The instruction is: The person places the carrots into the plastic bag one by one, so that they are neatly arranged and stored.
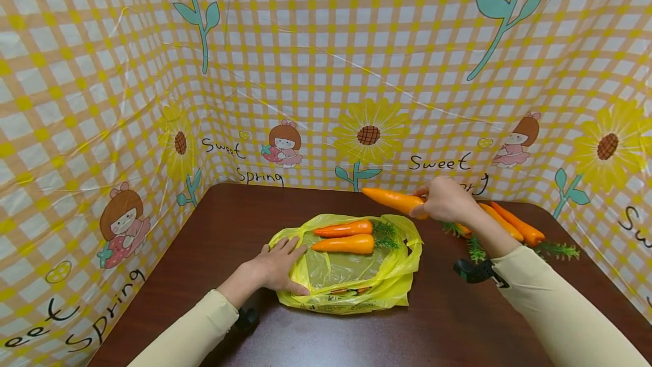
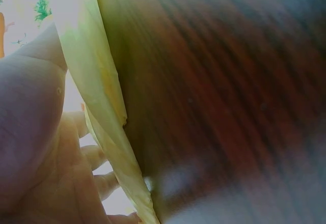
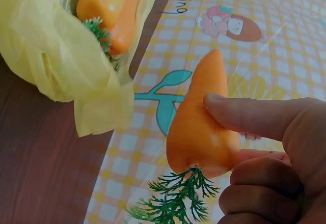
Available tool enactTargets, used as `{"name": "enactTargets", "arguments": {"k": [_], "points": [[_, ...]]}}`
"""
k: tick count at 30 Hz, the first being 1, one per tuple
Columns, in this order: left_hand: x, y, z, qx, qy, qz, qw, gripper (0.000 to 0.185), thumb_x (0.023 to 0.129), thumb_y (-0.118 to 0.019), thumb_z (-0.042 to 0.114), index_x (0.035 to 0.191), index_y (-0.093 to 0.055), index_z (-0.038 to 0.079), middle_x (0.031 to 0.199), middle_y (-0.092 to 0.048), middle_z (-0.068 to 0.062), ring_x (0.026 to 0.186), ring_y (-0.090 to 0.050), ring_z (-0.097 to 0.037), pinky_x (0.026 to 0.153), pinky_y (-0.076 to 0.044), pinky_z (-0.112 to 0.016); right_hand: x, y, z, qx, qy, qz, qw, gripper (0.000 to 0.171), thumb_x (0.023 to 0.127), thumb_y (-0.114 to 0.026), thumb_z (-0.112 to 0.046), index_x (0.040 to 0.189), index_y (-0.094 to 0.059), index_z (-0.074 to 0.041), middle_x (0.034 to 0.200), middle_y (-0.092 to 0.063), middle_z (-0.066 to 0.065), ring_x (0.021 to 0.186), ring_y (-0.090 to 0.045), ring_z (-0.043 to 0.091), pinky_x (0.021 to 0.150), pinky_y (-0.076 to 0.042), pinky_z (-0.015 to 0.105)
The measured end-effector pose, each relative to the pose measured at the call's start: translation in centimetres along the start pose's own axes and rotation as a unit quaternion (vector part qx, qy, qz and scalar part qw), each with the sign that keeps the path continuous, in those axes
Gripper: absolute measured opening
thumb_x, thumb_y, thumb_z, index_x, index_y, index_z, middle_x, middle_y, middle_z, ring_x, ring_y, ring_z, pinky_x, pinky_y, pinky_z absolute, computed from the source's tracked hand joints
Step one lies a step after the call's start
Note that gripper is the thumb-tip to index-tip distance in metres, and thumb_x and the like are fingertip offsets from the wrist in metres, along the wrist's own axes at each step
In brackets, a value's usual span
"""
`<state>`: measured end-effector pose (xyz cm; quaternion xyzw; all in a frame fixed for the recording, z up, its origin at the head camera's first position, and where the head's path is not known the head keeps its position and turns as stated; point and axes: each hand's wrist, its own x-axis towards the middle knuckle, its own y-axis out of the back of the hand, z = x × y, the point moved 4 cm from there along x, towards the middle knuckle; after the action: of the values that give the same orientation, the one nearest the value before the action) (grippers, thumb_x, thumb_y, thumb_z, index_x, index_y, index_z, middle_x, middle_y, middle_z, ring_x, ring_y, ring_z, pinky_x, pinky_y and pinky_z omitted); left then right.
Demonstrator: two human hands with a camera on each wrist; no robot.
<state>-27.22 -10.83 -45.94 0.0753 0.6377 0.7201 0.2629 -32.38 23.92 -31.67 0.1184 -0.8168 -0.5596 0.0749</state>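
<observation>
One carrot (image 1: pixel 393 200), pinched at its leafy end by the right hand (image 1: pixel 447 199), points up-left, just right of and above the yellow plastic bag (image 1: pixel 351 268) that the flat left hand (image 1: pixel 275 268) presses on the desk (image 1: pixel 229 225).

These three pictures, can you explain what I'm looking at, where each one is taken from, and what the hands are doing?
No machine here: a person works with two bare hands. The wide picture comes from a camera on their head, looking down at a brown table walled by checked sunflower cloth. The other two come from cameras strapped to the wrists.

On the table lies a yellow plastic bag with two carrots on it. The left hand lies flat on the bag's edge; its wrist picture is a blurry close view of palm, bag and table. The right hand grips a carrot above the table, seen close in its wrist picture. More carrots lie behind that arm.
</observation>
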Motion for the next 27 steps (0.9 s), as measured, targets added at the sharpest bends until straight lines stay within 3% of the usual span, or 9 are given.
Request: {"name": "enactTargets", "arguments": {"k": [6, 10, 14, 19, 22, 27], "points": [[0.0, 0.0, 0.0, -0.005, -0.001, 0.001, 1.0000, 0.104, 0.081, -0.069, 0.071, 0.161, -0.028, 0.019, 0.169, -0.015, -0.011, 0.154, -0.017, -0.037, 0.115, -0.023, -0.067, -0.3, -0.4, -1.4, -0.011, 0.028, -0.009, 1.000, 0.051, 0.085, -0.080, -0.023, 0.127, -0.068, 0.004, 0.046, -0.033, -0.005, 0.042, -0.021, 0.009, 0.047, -0.025, 0.025], [0.0, 0.1, 0.0, -0.004, -0.001, 0.001, 1.0000, 0.104, 0.081, -0.069, 0.071, 0.161, -0.027, 0.019, 0.169, -0.015, -0.011, 0.154, -0.018, -0.037, 0.116, -0.023, -0.067, -0.2, -0.8, -2.4, -0.032, 0.049, -0.009, 0.998, 0.048, 0.084, -0.080, -0.023, 0.124, -0.070, 0.002, 0.052, -0.048, -0.003, 0.044, -0.029, 0.010, 0.049, -0.029, 0.027], [-0.1, 0.0, 0.0, -0.003, 0.000, -0.001, 1.0000, 0.104, 0.081, -0.069, 0.071, 0.161, -0.027, 0.019, 0.169, -0.015, -0.011, 0.154, -0.018, -0.037, 0.116, -0.023, -0.067, -0.1, -1.5, -3.2, -0.040, 0.050, -0.021, 0.998, 0.049, 0.084, -0.080, -0.023, 0.127, -0.070, 0.000, 0.076, -0.072, 0.003, 0.046, -0.041, 0.012, 0.049, -0.035, 0.028], [-0.1, 0.1, 0.1, -0.004, -0.001, -0.001, 1.0000, 0.104, 0.081, -0.069, 0.071, 0.161, -0.027, 0.019, 0.169, -0.015, -0.011, 0.154, -0.018, -0.037, 0.116, -0.023, -0.067, 0.0, -2.3, -4.1, -0.047, 0.056, -0.035, 0.997, 0.047, 0.084, -0.081, -0.021, 0.126, -0.070, -0.002, 0.111, -0.074, 0.016, 0.062, -0.058, 0.012, 0.058, -0.044, 0.028], [0.0, 0.1, 0.1, -0.006, -0.001, -0.001, 1.0000, 0.104, 0.081, -0.069, 0.071, 0.161, -0.027, 0.019, 0.169, -0.014, -0.011, 0.155, -0.017, -0.037, 0.116, -0.023, -0.067, 0.0, -2.9, -4.6, -0.052, 0.059, -0.042, 0.996, 0.045, 0.084, -0.081, -0.021, 0.125, -0.071, -0.004, 0.114, -0.074, 0.015, 0.069, -0.062, 0.013, 0.061, -0.048, 0.029], [0.0, 0.1, 0.1, -0.007, -0.001, -0.002, 1.0000, 0.104, 0.082, -0.069, 0.070, 0.161, -0.027, 0.019, 0.170, -0.014, -0.011, 0.155, -0.016, -0.037, 0.116, -0.022, -0.067, 0.0, -4.3, -5.4, -0.064, 0.056, -0.051, 0.995, 0.042, 0.082, -0.083, -0.022, 0.122, -0.074, -0.008, 0.104, -0.075, 0.008, 0.068, -0.061, 0.013, 0.059, -0.049, 0.029]]}}
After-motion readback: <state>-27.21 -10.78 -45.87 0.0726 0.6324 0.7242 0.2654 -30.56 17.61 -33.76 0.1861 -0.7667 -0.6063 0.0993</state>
